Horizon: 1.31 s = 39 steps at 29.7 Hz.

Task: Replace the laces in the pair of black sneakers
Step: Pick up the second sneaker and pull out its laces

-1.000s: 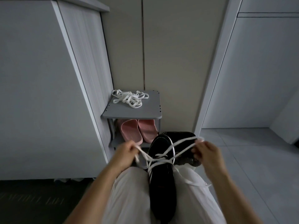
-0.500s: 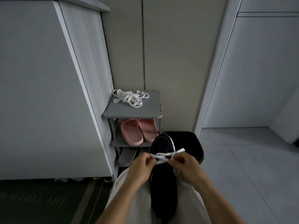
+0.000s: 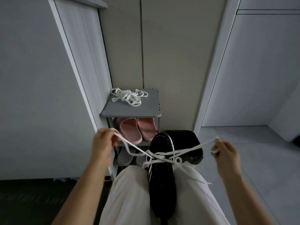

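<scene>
Now lace taut between both hands.

We see loose, off-white trousers of smooth cloth, faintly creased at the knees; the left hand and right hand are bare, as are the left forearm and right forearm

Home entryway: grey shoe rack with pink slippers, tall cabinets, tiled floor

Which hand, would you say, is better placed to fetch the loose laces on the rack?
Left hand, probably: it is by the rack, nearer the loose laces; right hand is past the sneaker.
</scene>
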Available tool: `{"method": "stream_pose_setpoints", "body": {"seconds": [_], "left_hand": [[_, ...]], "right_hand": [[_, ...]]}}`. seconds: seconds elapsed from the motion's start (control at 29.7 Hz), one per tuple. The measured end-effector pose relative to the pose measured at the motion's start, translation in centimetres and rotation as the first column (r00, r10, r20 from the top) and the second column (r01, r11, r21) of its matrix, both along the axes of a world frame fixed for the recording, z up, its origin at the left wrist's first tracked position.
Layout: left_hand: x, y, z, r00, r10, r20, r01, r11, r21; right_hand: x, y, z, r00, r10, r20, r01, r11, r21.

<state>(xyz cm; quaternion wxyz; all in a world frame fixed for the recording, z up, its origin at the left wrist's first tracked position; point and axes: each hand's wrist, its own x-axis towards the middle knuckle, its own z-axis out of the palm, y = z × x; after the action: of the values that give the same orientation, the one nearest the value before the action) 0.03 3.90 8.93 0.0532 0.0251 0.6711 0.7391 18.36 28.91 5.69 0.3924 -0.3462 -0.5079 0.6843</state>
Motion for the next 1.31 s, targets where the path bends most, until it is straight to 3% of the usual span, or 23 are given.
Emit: {"method": "stream_pose_setpoints", "body": {"seconds": [0.07, 0.1, 0.17, 0.24, 0.27, 0.34, 0.4, 0.5, 0.71, 0.77, 0.84, 0.91, 0.97, 1.04, 1.11, 1.18, 1.24, 1.31], "left_hand": [[-0.5, -0.8, 1.2, 0.998, -0.002, -0.068, -0.002, 0.998, -0.064], [-0.1, -0.5, 1.0, 0.996, -0.054, -0.077, 0.039, 0.982, -0.186], [1.7, 0.7, -0.9, 0.978, -0.204, -0.053, 0.157, 0.873, -0.462], [3.5, 1.8, -3.2, 0.931, -0.365, 0.019, 0.309, 0.759, -0.573], [4.4, 2.3, -4.1, 0.899, -0.434, 0.064, 0.386, 0.714, -0.584], [5.5, 3.2, -5.2, 0.861, -0.500, 0.093, 0.443, 0.647, -0.621], [5.9, 4.1, -5.6, 0.889, -0.456, 0.050, 0.382, 0.675, -0.631], [6.1, 5.3, -5.7, 0.937, -0.347, 0.037, 0.310, 0.779, -0.545], [5.9, 5.4, -6.4, 0.949, -0.302, 0.093, 0.315, 0.883, -0.348], [5.3, 5.0, -5.6, 0.961, -0.248, 0.122, 0.271, 0.931, -0.243], [3.6, 3.7, -3.6, 0.980, -0.132, 0.149, 0.145, 0.986, -0.084], [1.1, 1.4, -1.1, 0.991, 0.011, 0.135, -0.016, 0.999, 0.042], [-0.9, -1.0, 1.0, 0.985, 0.144, 0.096, -0.155, 0.979, 0.129], [-1.3, -2.0, 1.6, 0.979, 0.197, 0.054, -0.203, 0.962, 0.182], [-0.1, -1.3, 1.0, 0.991, 0.132, 0.036, -0.135, 0.988, 0.080], [1.9, 0.3, -1.0, 0.998, -0.056, 0.029, 0.061, 0.976, -0.207], [4.2, 1.9, -3.2, 0.950, -0.309, 0.046, 0.293, 0.829, -0.477], [6.0, 3.3, -4.9, 0.897, -0.439, 0.058, 0.404, 0.757, -0.513]], "right_hand": [[0.2, 0.9, 0.5, 0.998, 0.029, 0.057, -0.031, 0.999, 0.035], [-0.2, 0.3, 0.5, 0.979, 0.083, 0.185, -0.106, 0.987, 0.120], [-1.3, -1.6, -0.7, 0.858, 0.076, 0.508, -0.288, 0.889, 0.355], [-2.1, -3.6, -1.7, 0.792, -0.086, 0.605, -0.332, 0.770, 0.545], [-2.2, -4.6, -1.8, 0.797, -0.075, 0.600, -0.363, 0.734, 0.574], [-2.4, -6.1, -1.7, 0.710, 0.098, 0.697, -0.533, 0.721, 0.442], [-2.8, -6.8, -1.7, 0.589, 0.205, 0.782, -0.624, 0.730, 0.279], [-3.7, -7.2, -1.6, 0.585, 0.212, 0.783, -0.584, 0.780, 0.225], [-3.9, -7.6, -1.9, 0.762, 0.282, 0.582, -0.485, 0.845, 0.226], [-3.5, -7.3, -2.0, 0.847, 0.258, 0.465, -0.384, 0.901, 0.201], [-2.9, -5.7, -1.5, 0.953, 0.187, 0.237, -0.210, 0.975, 0.075], [-2.0, -3.0, -0.7, 0.998, 0.037, 0.041, -0.036, 0.999, -0.029], [-1.0, -0.9, 0.2, 0.994, -0.100, -0.054, 0.096, 0.993, -0.065], [-0.7, -0.1, 0.4, 0.990, -0.123, -0.072, 0.116, 0.990, -0.084], [-1.3, -1.3, 0.0, 0.999, 0.035, 0.025, -0.033, 0.997, -0.066], [-2.0, -3.3, -1.0, 0.928, 0.278, 0.250, -0.295, 0.955, 0.033], [-2.2, -5.4, -1.6, 0.789, 0.411, 0.456, -0.514, 0.849, 0.123], [-2.3, -6.5, -1.8, 0.732, 0.427, 0.531, -0.584, 0.794, 0.168]]}}
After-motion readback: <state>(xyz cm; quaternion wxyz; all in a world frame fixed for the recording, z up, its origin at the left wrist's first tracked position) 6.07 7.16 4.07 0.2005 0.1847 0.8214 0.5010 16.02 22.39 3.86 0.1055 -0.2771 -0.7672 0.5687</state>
